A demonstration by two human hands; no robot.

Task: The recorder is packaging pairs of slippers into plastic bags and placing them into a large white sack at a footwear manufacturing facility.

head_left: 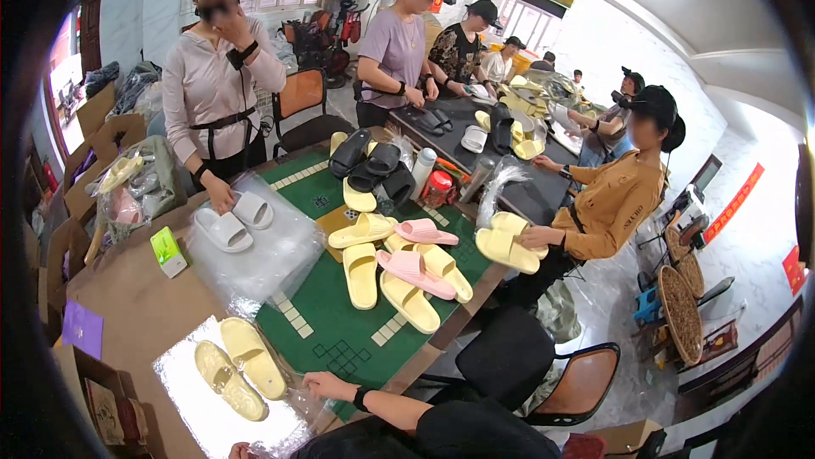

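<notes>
A pair of pale yellow slide slippers (pixel 244 367) lies side by side on shiny clear plastic bags (pixel 180 374) near the table's front edge. Just right of the slippers, my right hand (pixel 333 387) has its thumb and fingers closed at the edge of the clear plastic. Only a bit of my left hand (pixel 241 451) shows at the lower edge, close to the plastic's near corner; its fingers are mostly cut off. Beyond, a heap of yellow slippers (pixel 360 276) and pink slippers (pixel 418 274) sits on a green mat (pixel 293 310).
Across the table, a person (pixel 222 90) touches grey slippers (pixel 224 230) on plastic bags. At right, another person (pixel 624 196) holds yellow slippers (pixel 508 243). Black slippers (pixel 373 170), a red-lidded jar (pixel 438 189), a green-white box (pixel 168 253) and a chair (pixel 577 382) stand around.
</notes>
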